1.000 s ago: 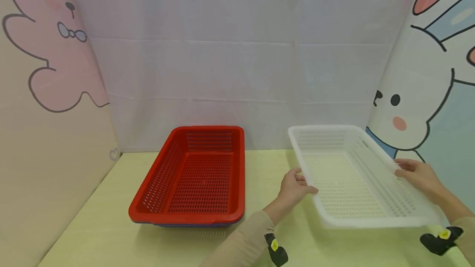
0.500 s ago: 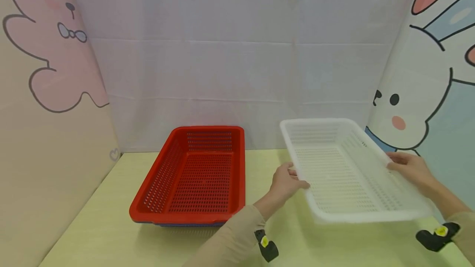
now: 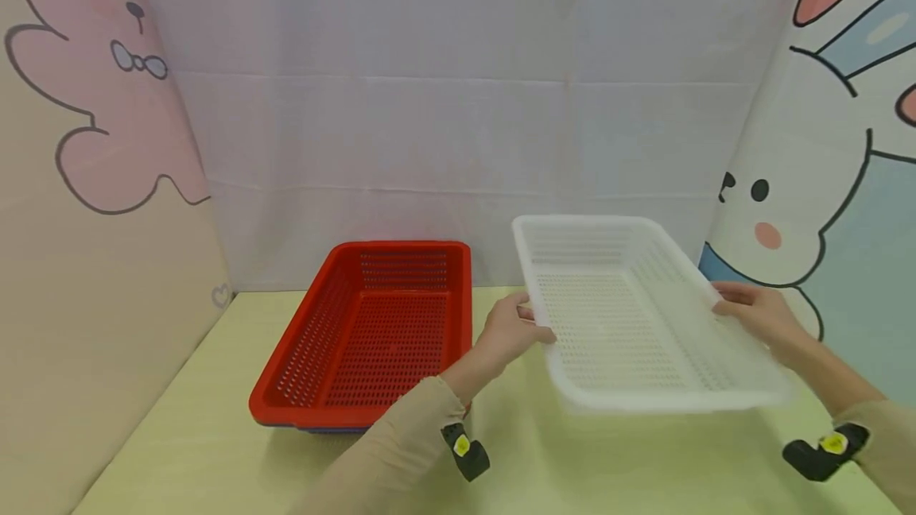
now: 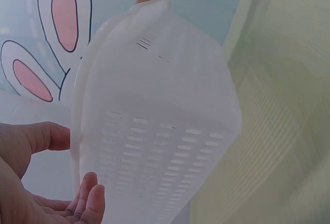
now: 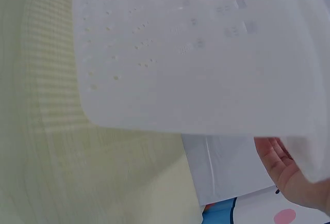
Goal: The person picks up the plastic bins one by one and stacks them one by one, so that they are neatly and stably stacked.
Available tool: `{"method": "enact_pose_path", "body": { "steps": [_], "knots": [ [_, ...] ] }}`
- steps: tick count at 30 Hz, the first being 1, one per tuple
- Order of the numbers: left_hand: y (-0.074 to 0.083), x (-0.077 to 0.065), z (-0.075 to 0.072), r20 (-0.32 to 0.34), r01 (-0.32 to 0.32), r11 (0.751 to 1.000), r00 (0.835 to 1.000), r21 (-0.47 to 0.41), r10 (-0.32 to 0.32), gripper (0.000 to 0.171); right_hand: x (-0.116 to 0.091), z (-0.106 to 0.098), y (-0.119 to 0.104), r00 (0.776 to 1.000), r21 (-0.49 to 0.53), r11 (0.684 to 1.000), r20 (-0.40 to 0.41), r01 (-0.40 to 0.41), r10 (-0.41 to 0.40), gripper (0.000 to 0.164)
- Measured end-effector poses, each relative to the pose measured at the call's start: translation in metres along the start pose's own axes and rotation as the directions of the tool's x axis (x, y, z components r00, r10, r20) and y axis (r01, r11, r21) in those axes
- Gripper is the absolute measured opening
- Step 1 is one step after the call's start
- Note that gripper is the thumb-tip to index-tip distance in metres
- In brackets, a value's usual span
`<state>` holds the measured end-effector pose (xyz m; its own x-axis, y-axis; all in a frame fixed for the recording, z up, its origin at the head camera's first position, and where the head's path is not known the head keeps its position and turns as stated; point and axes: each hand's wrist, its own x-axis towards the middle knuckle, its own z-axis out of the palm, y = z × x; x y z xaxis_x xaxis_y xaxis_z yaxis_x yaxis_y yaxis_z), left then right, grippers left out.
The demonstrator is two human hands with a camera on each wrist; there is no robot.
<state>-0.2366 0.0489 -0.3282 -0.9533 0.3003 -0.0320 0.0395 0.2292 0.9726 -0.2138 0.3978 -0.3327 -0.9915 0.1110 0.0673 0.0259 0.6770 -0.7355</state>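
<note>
Sleeves [image 3: 401, 439] are seen nearest, and beyond them the white basket [image 3: 608, 324] is held in the air above the table [image 3: 186, 435], its opposite long rims pinched by the left hand [image 3: 506, 332] and the right hand [image 3: 762, 320], which are set well apart, probably so that its weight is shared and tipping is avoided. To the left, the red basket [image 3: 393, 348] is stacked on something blue [image 3: 332, 431] (only a thin edge is shown), presumably to save space. Behind, a pale cloth [image 3: 415, 141] is hung, perhaps as a backdrop.
</note>
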Motion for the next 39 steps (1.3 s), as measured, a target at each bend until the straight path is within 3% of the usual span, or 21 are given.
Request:
{"method": "enact_pose_path", "body": {
  "steps": [7,16,20,28,34,39],
  "knots": [
    [0.000,-0.002,-0.028,0.027,0.012,1.000,1.000,0.001,-0.012,0.056,0.002,0.009,-0.015,1.000,0.052,0.998,0.009,0.027,-0.028,0.056],
    [-0.004,-0.005,-0.058,0.032,0.038,0.999,0.999,0.011,-0.038,0.061,-0.002,0.026,-0.036,0.994,0.133,0.991,-0.103,0.033,-0.020,0.052],
    [-0.005,-0.006,-0.073,0.040,0.046,0.999,0.998,0.002,-0.046,0.060,-0.004,0.031,-0.046,0.993,0.193,0.981,-0.116,0.038,-0.016,0.046],
    [-0.005,-0.009,-0.098,0.092,-0.014,1.000,0.996,-0.021,0.016,0.056,-0.006,0.040,-0.064,0.992,0.204,0.978,-0.129,0.042,-0.016,0.051],
    [0.003,-0.014,-0.116,0.096,-0.050,0.999,0.994,-0.021,0.052,0.056,-0.007,0.042,-0.082,0.993,0.215,0.976,-0.120,0.016,0.011,0.054],
    [0.011,-0.020,-0.133,0.105,-0.076,0.997,0.992,0.035,0.072,0.055,-0.009,0.043,-0.097,0.992,0.259,0.966,-0.122,0.013,0.020,0.055]
  ]
}}
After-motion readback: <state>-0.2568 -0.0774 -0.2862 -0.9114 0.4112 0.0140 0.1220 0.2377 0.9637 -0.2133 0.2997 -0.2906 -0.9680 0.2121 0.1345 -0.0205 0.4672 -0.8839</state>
